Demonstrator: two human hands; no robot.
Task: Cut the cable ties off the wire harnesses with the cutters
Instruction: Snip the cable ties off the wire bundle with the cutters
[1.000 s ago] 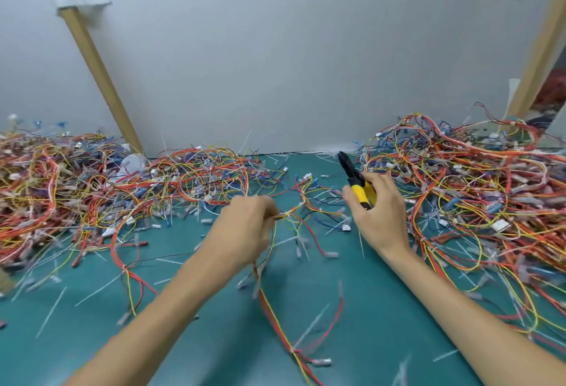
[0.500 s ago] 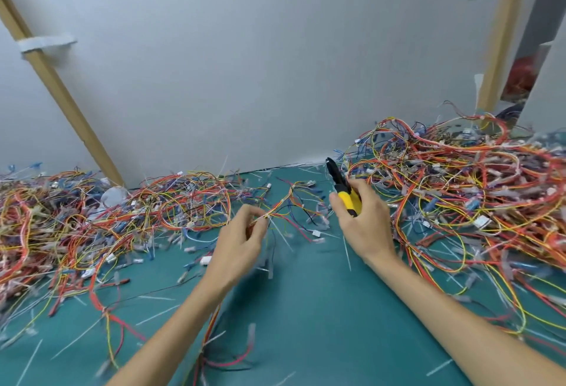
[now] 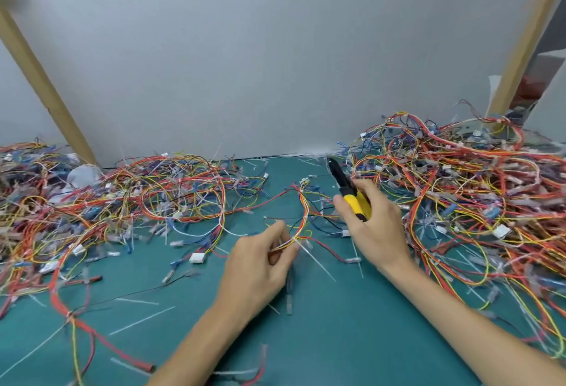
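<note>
Head view: my left hand [image 3: 260, 266] pinches a harness [image 3: 301, 217] beside its tie [image 3: 311, 252], low over the mat [image 3: 337, 330]. My right hand [image 3: 375, 229] grips the cutters [image 3: 352, 194], tips pointing away. I judge the cut is pending; next, the tips must swing onto that tie.

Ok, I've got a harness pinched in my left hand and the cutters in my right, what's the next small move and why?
Probably bring the cutters in your right hand down to the white cable tie beside your left hand. It's bound round the harness where you pinch it, tail sticking out, and the cutter tip points away, clear of it.
</note>
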